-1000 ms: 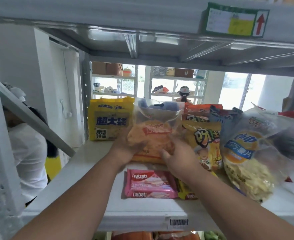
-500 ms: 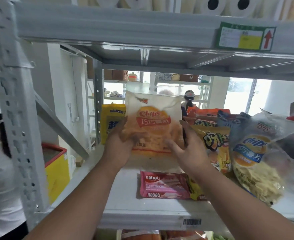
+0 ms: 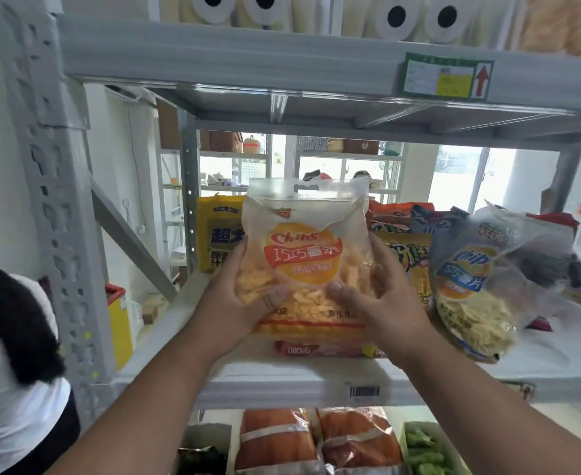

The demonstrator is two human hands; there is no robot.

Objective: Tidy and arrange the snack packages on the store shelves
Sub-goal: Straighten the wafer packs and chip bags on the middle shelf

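I hold a clear bag of orange chips (image 3: 304, 241) upright in front of the middle shelf (image 3: 282, 378). My left hand (image 3: 237, 303) grips its lower left side, thumb across the front. My right hand (image 3: 381, 299) grips its lower right side the same way. Under the bag lies a pink Nabati wafer pack (image 3: 316, 349), mostly hidden. A yellow snack bag (image 3: 215, 231) stands behind on the left. To the right lean a yellow cartoon bag (image 3: 410, 265) and a clear bag of pale chips (image 3: 470, 296).
A grey upright post (image 3: 52, 186) and its diagonal brace (image 3: 128, 241) stand at the left. A person in a white top (image 3: 11, 371) is at the far left. Toilet paper rolls (image 3: 395, 18) fill the shelf above. Orange packs (image 3: 282, 440) sit on the shelf below.
The chip bag has been lifted off the shelf and stood upright, closer to me, now covering most of the wafer pack. The view has tilted upward.
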